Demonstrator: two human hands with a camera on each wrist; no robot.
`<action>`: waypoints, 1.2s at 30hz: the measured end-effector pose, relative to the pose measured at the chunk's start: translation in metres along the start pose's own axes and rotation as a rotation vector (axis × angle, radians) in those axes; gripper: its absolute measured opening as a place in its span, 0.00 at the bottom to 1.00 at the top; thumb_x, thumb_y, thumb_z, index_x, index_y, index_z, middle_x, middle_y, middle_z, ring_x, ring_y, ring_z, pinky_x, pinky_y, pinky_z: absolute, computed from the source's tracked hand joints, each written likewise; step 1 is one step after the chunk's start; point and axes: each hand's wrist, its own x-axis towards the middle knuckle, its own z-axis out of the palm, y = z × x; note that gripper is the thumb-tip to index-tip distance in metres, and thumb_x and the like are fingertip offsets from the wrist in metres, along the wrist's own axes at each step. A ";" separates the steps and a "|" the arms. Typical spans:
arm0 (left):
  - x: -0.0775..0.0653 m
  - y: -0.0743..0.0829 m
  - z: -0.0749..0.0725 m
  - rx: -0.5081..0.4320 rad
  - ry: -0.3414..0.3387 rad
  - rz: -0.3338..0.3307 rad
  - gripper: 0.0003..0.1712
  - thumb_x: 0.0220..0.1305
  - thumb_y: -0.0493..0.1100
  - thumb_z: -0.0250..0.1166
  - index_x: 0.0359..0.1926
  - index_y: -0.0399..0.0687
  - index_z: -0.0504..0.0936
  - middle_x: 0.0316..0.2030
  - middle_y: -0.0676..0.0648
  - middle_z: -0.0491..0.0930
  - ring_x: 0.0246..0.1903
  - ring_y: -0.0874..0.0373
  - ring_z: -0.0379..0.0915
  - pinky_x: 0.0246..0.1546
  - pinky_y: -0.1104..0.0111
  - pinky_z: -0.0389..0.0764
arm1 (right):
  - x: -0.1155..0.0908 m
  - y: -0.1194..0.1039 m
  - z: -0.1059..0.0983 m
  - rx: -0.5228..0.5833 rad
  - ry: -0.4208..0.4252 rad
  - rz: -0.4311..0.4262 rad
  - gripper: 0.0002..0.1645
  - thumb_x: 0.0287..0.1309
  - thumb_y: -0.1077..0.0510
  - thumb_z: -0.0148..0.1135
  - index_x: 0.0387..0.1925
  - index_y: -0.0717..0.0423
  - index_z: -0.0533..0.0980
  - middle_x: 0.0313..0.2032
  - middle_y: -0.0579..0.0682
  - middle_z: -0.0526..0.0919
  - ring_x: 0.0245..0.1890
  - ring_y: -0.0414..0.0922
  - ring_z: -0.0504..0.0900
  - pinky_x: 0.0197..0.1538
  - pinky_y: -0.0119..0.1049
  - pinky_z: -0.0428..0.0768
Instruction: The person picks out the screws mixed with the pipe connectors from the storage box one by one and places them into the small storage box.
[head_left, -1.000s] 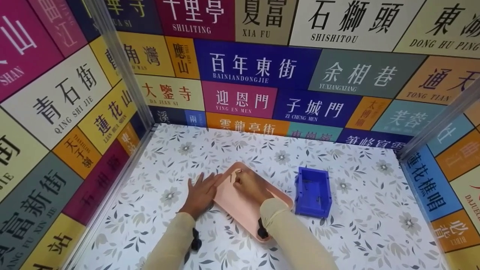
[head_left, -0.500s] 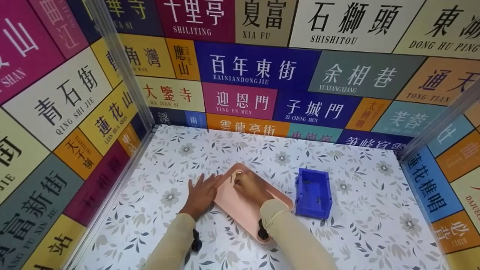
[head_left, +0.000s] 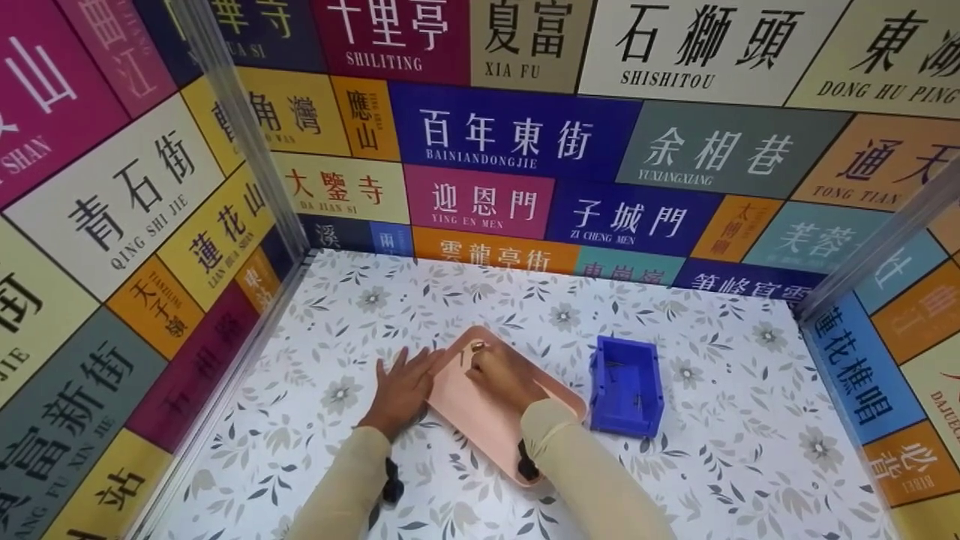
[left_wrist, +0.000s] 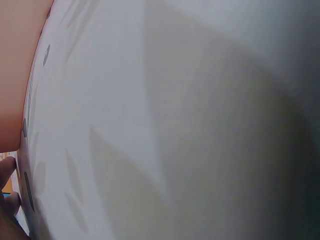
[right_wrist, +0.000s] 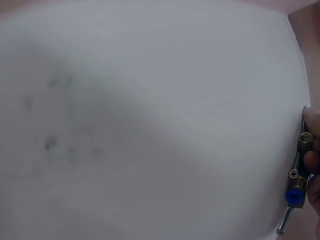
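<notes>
A pink tray lies at an angle on the table. My left hand rests at its left edge with the fingers spread; in the left wrist view only some fingers show beside the tray. My right hand, its fingers curled, is low over the tray's far end, next to a thin screw. In the right wrist view its fingertips touch a cluster of a brass hex fitting, a blue-ringed fitting and screws. Whether they pinch a piece is hidden.
A blue bin stands right of the tray, with a few small metal pieces inside. The table has a floral cover. Lettered panels wall it in at the back and both sides, with clear posts at the corners.
The fingers of my right hand shift slightly among the small parts. My left hand, the tray and the blue bin keep their places.
</notes>
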 end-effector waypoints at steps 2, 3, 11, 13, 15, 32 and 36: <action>0.000 0.000 0.000 -0.009 -0.002 0.001 0.28 0.81 0.62 0.35 0.77 0.83 0.58 0.78 0.58 0.59 0.81 0.46 0.42 0.76 0.34 0.33 | 0.000 0.000 0.000 -0.020 -0.001 -0.008 0.11 0.60 0.54 0.72 0.23 0.50 0.85 0.23 0.42 0.83 0.25 0.41 0.77 0.31 0.36 0.79; 0.000 0.000 0.000 -0.009 -0.002 0.001 0.28 0.81 0.62 0.35 0.77 0.83 0.58 0.78 0.58 0.59 0.81 0.46 0.42 0.76 0.35 0.32 | 0.000 0.000 0.000 -0.029 -0.002 -0.017 0.10 0.60 0.54 0.72 0.24 0.51 0.86 0.24 0.43 0.84 0.26 0.42 0.79 0.33 0.37 0.80; 0.001 -0.001 0.002 -0.034 -0.016 -0.032 0.27 0.80 0.63 0.36 0.75 0.88 0.57 0.78 0.61 0.58 0.82 0.49 0.40 0.77 0.36 0.29 | -0.003 -0.001 0.001 -0.029 0.057 -0.032 0.13 0.61 0.55 0.71 0.22 0.52 0.83 0.23 0.45 0.83 0.23 0.43 0.78 0.29 0.37 0.78; 0.001 -0.001 0.002 -0.043 -0.012 -0.028 0.27 0.80 0.63 0.36 0.75 0.88 0.58 0.78 0.61 0.58 0.82 0.49 0.41 0.77 0.36 0.29 | -0.005 -0.001 0.001 0.009 0.081 -0.023 0.15 0.62 0.57 0.70 0.19 0.51 0.80 0.20 0.43 0.80 0.21 0.41 0.74 0.26 0.33 0.73; 0.000 -0.001 0.002 -0.043 -0.010 -0.023 0.26 0.80 0.64 0.36 0.75 0.88 0.58 0.78 0.61 0.59 0.82 0.49 0.41 0.77 0.36 0.29 | -0.006 -0.001 0.001 0.051 0.091 -0.012 0.17 0.62 0.60 0.69 0.18 0.51 0.78 0.19 0.42 0.78 0.20 0.39 0.71 0.24 0.30 0.69; 0.002 0.000 0.003 -0.035 -0.030 -0.049 0.26 0.79 0.66 0.33 0.74 0.93 0.56 0.78 0.64 0.56 0.82 0.50 0.39 0.77 0.37 0.26 | -0.008 0.001 -0.011 0.317 -0.041 0.138 0.10 0.69 0.59 0.64 0.30 0.54 0.84 0.32 0.45 0.84 0.31 0.38 0.78 0.37 0.31 0.79; 0.002 -0.001 0.002 -0.020 -0.027 -0.041 0.27 0.79 0.66 0.32 0.75 0.91 0.56 0.78 0.63 0.56 0.82 0.50 0.39 0.77 0.37 0.28 | -0.007 0.001 -0.020 0.380 -0.062 0.183 0.09 0.70 0.58 0.63 0.34 0.54 0.85 0.32 0.44 0.87 0.30 0.36 0.81 0.36 0.29 0.80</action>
